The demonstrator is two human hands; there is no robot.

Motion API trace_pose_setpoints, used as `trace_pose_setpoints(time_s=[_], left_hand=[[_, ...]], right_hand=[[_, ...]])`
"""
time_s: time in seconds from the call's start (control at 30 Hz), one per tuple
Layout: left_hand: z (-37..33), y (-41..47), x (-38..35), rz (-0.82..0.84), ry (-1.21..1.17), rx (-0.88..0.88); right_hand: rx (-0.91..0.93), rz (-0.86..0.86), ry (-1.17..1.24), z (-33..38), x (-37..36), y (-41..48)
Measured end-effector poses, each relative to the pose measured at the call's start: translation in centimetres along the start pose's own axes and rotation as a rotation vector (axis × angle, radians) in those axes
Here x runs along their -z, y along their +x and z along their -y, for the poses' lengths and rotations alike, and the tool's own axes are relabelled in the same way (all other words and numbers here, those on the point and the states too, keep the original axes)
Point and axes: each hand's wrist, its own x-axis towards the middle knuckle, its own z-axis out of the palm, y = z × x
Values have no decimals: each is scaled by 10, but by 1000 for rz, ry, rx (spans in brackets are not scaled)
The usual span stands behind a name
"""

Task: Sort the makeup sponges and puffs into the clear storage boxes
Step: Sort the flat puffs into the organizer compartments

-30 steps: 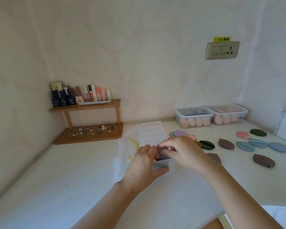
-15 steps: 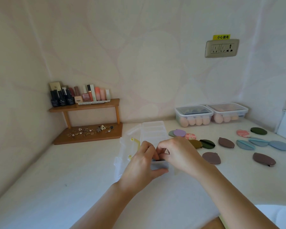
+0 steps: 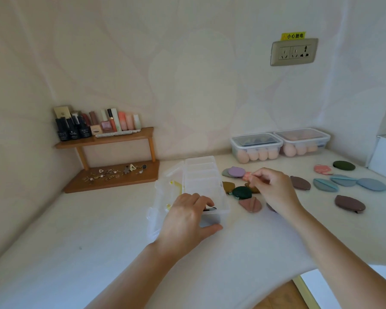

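Firmly we brace the clear plastic compartment box (image 3: 201, 172), left hand (image 3: 187, 219) gripping it; right hand (image 3: 274, 188) pinches the pink round puff (image 3: 246, 176).

The right hand (image 3: 274, 190) leaves the clear box (image 3: 202, 175) and now hovers over the loose puffs (image 3: 242, 192) beside it, fingers curled by a pink puff (image 3: 246, 176); a dark puff (image 3: 210, 208) lies in the box's near compartment

Compartment box (image 3: 202, 175) left of puffs (image 3: 299, 182); lidded boxes (image 3: 279, 144) behind.
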Motion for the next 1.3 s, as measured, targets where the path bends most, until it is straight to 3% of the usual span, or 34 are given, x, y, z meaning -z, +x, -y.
trace_pose_setpoints(time_s=[0.17, 0.33, 0.43, 0.73, 1.0, 1.17, 1.3], left_hand=[[-4, 0, -3, -12, 83, -25], [-20, 1, -1, 34, 198, 12], [-29, 4, -3, 60, 214, 51], [-34, 5, -8, 53, 255, -2], [-35, 3, -6, 16, 214, -9], [-38, 3, 0, 12, 159, -2], [-34, -3, 3, 33, 74, 1]], right_hand=[[-88, -222, -347, -30, 31, 14], [-477, -53, -543, -66, 66, 34], [-552, 24, -617, -78, 79, 35], [-459, 60, -742, -67, 89, 41], [-369, -51, -735, -69, 98, 36], [-351, -190, -757, -32, 95, 31], [-289, -248, -559, -9, 100, 24]])
